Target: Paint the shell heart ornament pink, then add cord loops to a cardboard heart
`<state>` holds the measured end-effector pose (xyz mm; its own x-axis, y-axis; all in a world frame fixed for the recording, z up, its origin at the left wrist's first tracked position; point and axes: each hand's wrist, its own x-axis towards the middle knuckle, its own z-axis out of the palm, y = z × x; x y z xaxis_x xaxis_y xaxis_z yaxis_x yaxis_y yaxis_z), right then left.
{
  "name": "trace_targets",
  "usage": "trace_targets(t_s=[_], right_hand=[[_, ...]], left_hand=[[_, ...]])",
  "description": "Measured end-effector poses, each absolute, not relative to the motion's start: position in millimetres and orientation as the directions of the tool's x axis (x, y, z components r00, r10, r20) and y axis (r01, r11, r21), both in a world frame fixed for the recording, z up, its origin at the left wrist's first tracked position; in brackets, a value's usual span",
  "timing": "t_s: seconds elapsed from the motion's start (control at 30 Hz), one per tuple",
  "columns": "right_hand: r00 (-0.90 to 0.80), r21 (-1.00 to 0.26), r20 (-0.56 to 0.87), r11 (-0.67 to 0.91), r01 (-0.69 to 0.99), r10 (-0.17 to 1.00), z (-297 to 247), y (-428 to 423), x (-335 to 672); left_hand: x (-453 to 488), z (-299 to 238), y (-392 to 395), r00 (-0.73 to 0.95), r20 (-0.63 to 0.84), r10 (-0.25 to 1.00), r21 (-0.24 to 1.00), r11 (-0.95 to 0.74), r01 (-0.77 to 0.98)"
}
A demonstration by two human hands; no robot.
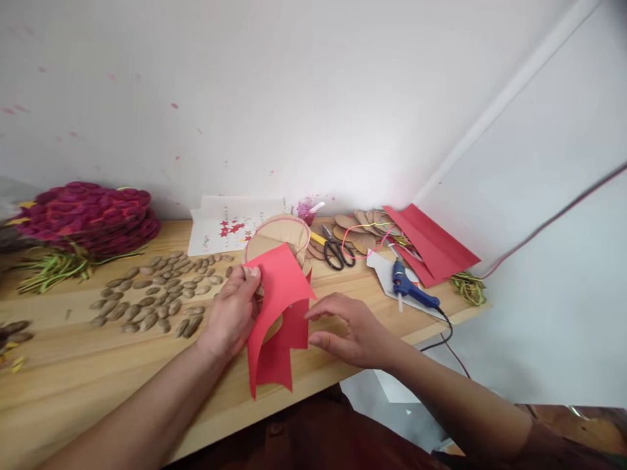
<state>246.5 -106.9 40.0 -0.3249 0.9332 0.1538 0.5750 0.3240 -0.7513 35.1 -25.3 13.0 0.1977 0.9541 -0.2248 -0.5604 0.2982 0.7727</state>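
My left hand [232, 310] pinches a curled sheet of red paper [281, 274] between thumb and fingers, above the front part of the wooden table. The paper has cut edges and bends down in strips. Close to its right side is my right hand [350, 329], fingers apart and curved, with nothing in them. Just behind the paper lies a round tan disc [279, 228] with a pink rim, partly covered by it. Black-handled scissors [337, 251] rest behind and to the right, beside a yellow strip [318, 239].
Several peanuts [161, 290] spread over the table [63, 385] at left, before a stack of magenta pieces [88, 219]. A white sheet [210, 225] holds red stars [232, 228]. At right are a blue glue gun [411, 287] with its cord and folded red paper [435, 245].
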Motion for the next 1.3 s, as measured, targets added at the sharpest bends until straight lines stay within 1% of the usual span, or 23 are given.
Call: trace_targets(t_s=[0.07,0.13,0.2,0.27,0.37,0.43,0.5,0.57,0.63,0.7,0.77,0.83,0.87,0.97,1.07,1.17,1.3], right_hand=[[-0.196,-0.885,0.002,0.093,0.456,0.981,41,-104,244],[-0.143,-0.958,-0.121,-0.078,0.277,0.982,38,-99,240],[-0.119,-0.979,-0.165,-0.149,0.137,0.979,33,-94,237],[-0.093,-0.982,-0.178,-0.172,0.076,0.980,29,-90,234],[-0.081,-0.973,-0.214,-0.206,0.105,0.973,29,-86,235],[-0.077,-0.951,-0.249,-0.229,0.205,0.965,32,-87,239],[-0.065,-0.913,-0.258,-0.222,0.342,0.964,37,-87,244],[-0.052,-0.862,-0.230,-0.179,0.475,0.972,43,-87,250],[-0.056,-0.794,-0.185,-0.116,0.597,0.981,50,-83,260],[-0.032,-0.682,-0.111,-0.053,0.730,0.993,55,-74,275],[0.049,-0.471,0.013,-0.038,0.882,0.999,59,-59,296],[0.124,-0.155,0.135,-0.102,0.983,0.983,59,-40,322],[0.155,-0.089,0.179,-0.141,0.986,0.972,59,-30,336],[0.170,0.021,0.202,-0.178,0.984,0.965,53,-4,373],[0.175,0.099,0.184,-0.195,0.976,0.967,48,13,394],[0.184,0.134,0.175,-0.208,0.969,0.967,52,22,403],[0.246,0.136,0.225,-0.281,0.950,0.943,68,25,413]], left_hand=[[35,14,-29,0.234,-0.218,0.948,0.798,0.311,-0.517],[36,13,-32,0.264,-0.204,0.943,0.824,0.311,-0.474],[36,11,-35,0.288,-0.189,0.939,0.855,0.302,-0.423],[36,9,-37,0.293,-0.182,0.939,0.873,0.291,-0.390],[36,8,-34,0.233,-0.180,0.956,0.871,0.265,-0.414],[35,8,-31,0.122,-0.165,0.979,0.885,0.201,-0.420],[33,9,-27,-0.004,-0.128,0.992,0.907,0.116,-0.406],[31,11,-25,-0.068,-0.084,0.994,0.911,0.049,-0.410],[30,12,-25,-0.064,-0.048,0.997,0.909,0.017,-0.417],[30,14,-27,-0.045,-0.036,0.998,0.908,0.014,-0.419],[31,16,-29,-0.032,-0.050,0.998,0.909,0.032,-0.415],[32,17,-30,-0.027,-0.073,0.997,0.910,0.056,-0.411],[32,17,-29,-0.027,-0.083,0.996,0.910,0.064,-0.410],[32,15,-28,-0.061,-0.073,0.995,0.899,0.040,-0.436],[30,15,-26,-0.068,-0.046,0.997,0.887,0.010,-0.461],[29,15,-25,-0.058,-0.060,0.997,0.886,0.026,-0.463],[29,16,-25,-0.048,-0.061,0.997,0.879,0.030,-0.476]])
